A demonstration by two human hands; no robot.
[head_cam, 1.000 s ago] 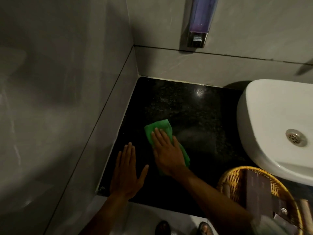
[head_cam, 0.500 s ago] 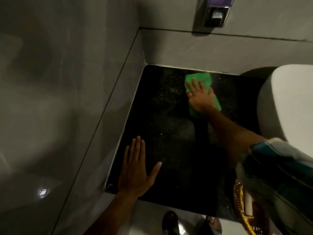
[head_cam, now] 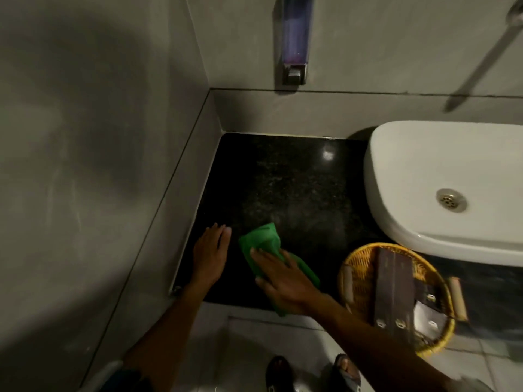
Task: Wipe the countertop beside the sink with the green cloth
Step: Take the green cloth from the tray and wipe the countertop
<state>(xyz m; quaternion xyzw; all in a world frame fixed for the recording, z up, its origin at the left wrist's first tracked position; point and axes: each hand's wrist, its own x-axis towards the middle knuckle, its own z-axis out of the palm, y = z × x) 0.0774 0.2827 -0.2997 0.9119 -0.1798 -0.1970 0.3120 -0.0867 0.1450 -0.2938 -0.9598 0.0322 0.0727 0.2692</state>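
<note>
The black speckled countertop (head_cam: 291, 188) fills the corner to the left of the white sink (head_cam: 441, 171). A green cloth (head_cam: 263, 241) lies near the counter's front edge. My right hand (head_cam: 283, 281) presses flat on the cloth, fingers pointing up-left, and part of the cloth hangs over the front edge under my palm. My left hand (head_cam: 210, 256) rests flat on the counter just left of the cloth, close to the left wall, fingers together and holding nothing.
A yellow wicker basket (head_cam: 356, 267) holding dark boxes and small packets sits at the front right, below the sink. A soap dispenser (head_cam: 294, 38) hangs on the back wall. Grey tiled walls close off the left and back. My feet show on the floor below.
My right hand has dragged the green cloth from the back of the counter toward the front edge. My left hand stays flat near the left wall.
</note>
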